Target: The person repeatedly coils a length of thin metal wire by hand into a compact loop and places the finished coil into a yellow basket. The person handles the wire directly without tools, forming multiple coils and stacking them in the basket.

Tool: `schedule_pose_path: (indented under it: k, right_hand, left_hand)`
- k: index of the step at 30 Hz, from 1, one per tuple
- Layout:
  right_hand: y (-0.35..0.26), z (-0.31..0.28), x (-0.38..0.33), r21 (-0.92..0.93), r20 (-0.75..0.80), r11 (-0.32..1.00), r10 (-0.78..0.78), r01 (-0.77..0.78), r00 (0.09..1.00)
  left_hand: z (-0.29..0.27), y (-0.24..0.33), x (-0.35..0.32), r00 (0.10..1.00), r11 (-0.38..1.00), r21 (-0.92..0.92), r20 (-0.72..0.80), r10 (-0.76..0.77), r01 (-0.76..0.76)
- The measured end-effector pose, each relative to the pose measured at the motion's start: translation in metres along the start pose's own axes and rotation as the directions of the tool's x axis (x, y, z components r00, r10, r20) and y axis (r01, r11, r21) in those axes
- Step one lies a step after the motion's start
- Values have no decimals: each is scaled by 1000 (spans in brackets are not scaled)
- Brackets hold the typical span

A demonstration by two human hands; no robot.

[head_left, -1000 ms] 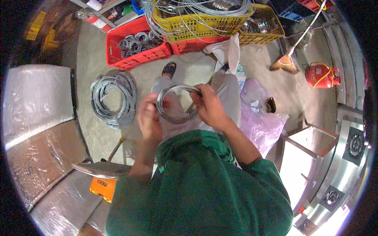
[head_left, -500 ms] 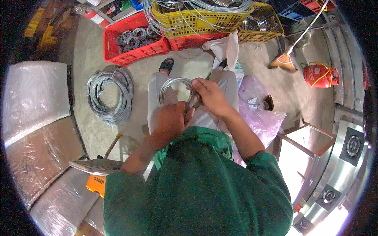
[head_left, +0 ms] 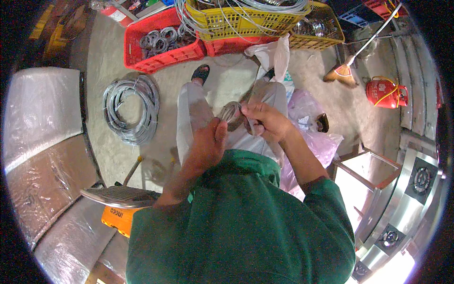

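Note:
Between my hands, above my lap, is a small coil of silver wire [head_left: 231,110], tilted so that it looks narrower than a full ring. My left hand [head_left: 211,139] grips its left side with fingers curled and thumb up. On the other side my right hand [head_left: 268,120] pinches the coil between thumb and fingers. Part of the wire behind my right fingers is hidden. A larger coil of grey wire [head_left: 109,111] lies on the floor to the left.
Ahead, a red crate [head_left: 165,64] holds several small wire coils, beside a yellow crate [head_left: 246,26] heaped with wire. Pink plastic wrap [head_left: 317,146] lies right of my legs. A broom [head_left: 341,75] and a red gas cylinder [head_left: 385,93] stand farther right. Wrapped boxes [head_left: 45,113] line the left.
The coil has turned from a nearly full round ring to a tilted, narrower shape and shifted slightly right. My right hand has moved right and a little nearer to me.

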State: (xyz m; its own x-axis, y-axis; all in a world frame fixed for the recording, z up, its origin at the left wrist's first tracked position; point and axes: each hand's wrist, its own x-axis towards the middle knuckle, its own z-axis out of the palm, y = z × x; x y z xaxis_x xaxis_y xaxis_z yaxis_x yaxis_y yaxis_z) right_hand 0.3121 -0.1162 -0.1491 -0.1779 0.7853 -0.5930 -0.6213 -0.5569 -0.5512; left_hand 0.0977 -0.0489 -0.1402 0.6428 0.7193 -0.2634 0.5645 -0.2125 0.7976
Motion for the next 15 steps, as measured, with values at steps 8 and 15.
schedule_pose_path:
  k: [8,15]
  right_hand:
    - [51,24,4,168,-72,917,-354,361,933]
    - [77,35,20,243,-241,805,-491,542,837]
  left_hand:
    - [0,16,2,979,933,-298,42,-197,201]
    - [6,31,1,971,994,-16,-217,100,-106]
